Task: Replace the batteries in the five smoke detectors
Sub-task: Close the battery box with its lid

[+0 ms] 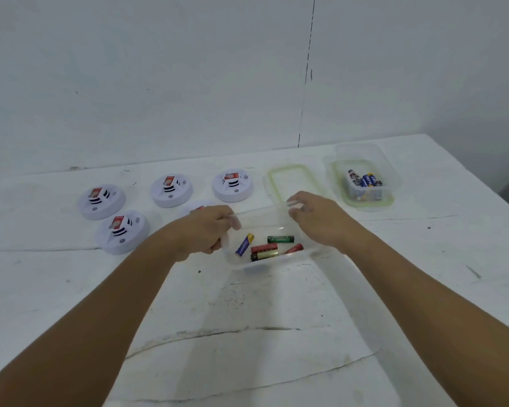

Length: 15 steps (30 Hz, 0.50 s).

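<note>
Both hands point(206, 230) gripping clear tub point(279, 261), 5 batteries point(263, 248) inside

A bare workroom: a scuffed white bench point(247, 318) against a plain white wall point(159, 69), with clear sorting tubs point(365, 183).

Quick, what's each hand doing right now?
Left hand: grips the near-left rim of the clear container of mixed batteries.
Right hand: fingers curled on the container's far rim.
</note>
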Motion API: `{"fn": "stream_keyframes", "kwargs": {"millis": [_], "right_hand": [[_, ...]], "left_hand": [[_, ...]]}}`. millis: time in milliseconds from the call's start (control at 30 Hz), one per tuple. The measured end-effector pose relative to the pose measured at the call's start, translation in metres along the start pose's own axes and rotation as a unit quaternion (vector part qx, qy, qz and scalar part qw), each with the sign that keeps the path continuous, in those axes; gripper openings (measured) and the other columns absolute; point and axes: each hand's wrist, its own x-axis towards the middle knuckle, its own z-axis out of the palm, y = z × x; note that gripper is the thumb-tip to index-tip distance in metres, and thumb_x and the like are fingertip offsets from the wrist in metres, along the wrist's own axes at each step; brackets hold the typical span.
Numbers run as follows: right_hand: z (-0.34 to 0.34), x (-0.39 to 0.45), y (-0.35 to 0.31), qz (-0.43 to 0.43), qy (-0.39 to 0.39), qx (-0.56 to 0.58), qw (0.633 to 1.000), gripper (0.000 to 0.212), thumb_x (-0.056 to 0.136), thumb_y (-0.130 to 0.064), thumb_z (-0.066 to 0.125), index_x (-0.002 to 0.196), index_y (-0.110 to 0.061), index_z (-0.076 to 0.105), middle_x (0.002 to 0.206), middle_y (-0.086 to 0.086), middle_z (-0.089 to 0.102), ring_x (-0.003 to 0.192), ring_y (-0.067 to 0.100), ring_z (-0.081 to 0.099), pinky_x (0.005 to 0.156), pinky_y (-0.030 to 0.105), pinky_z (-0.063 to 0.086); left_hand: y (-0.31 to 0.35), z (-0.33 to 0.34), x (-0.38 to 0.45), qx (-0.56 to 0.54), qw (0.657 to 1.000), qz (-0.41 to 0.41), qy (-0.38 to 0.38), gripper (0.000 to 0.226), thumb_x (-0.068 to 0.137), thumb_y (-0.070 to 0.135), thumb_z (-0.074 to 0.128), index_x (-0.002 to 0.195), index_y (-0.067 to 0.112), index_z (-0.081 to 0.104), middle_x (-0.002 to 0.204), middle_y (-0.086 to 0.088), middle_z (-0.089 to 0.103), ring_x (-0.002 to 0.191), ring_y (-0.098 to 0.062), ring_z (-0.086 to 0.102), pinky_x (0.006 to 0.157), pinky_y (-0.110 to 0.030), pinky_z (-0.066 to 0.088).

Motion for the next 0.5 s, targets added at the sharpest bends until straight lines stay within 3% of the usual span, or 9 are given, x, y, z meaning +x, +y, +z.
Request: {"fn": "stream_keyframes", "kwargs": {"millis": [100,233,367,433,500], "right_hand": [[0.018,-0.002,0.011,-0.015,-0.010,-0.025,1.000,0.020,0.107,-0.026,0.047,0.121,-0.023,0.060,0.099,-0.008,0.063,0.089,0.018,0.062,0.077,0.031,0.048],[0.023,-0.002,0.014,-0.003,0.000,0.001,1.000,0.014,0.107,-0.028,0.047,0.112,-0.022,0.059,0.096,-0.009,0.062,0.091,0.020,0.064,0.078,0.033,0.051],[0.017,-0.006,0.009,0.007,-0.016,0.019,1.000,0.031,0.106,-0.042,0.042,0.108,-0.017,0.061,0.100,0.003,0.067,0.089,0.021,0.063,0.075,0.034,0.048],[0.012,-0.006,0.009,0.010,-0.009,0.043,0.999,0.045,0.106,-0.050,0.037,0.102,-0.016,0.067,0.105,0.002,0.071,0.096,0.019,0.064,0.084,0.040,0.047],[0.005,-0.003,0.012,0.009,0.023,0.071,0.997,0.048,0.107,-0.048,0.034,0.100,-0.023,0.074,0.108,-0.007,0.071,0.093,0.009,0.061,0.084,0.035,0.043]], "left_hand": [[-0.004,0.000,-0.002,0.044,0.999,-0.006,-0.029,0.029,0.109,0.017,0.036,0.109,0.016,0.065,0.086,-0.013,0.063,0.059,-0.017,0.046,0.050,-0.020,0.039],[0.000,0.000,-0.003,0.189,0.981,0.031,-0.001,0.029,0.109,0.019,0.034,0.117,0.020,0.062,0.095,-0.003,0.063,0.067,-0.011,0.052,0.056,-0.022,0.039],[0.001,0.008,-0.002,0.356,0.924,0.077,0.118,0.030,0.106,0.026,0.040,0.129,0.026,0.060,0.116,-0.003,0.053,0.089,-0.019,0.058,0.076,-0.031,0.047],[0.003,0.014,-0.002,0.367,0.915,0.093,0.137,0.032,0.106,0.031,0.042,0.135,0.030,0.056,0.124,-0.006,0.049,0.093,-0.022,0.058,0.081,-0.034,0.049],[0.006,0.020,0.000,0.358,0.912,0.142,0.143,0.034,0.107,0.035,0.043,0.138,0.032,0.056,0.128,-0.005,0.048,0.102,-0.022,0.055,0.084,-0.034,0.047]]}}
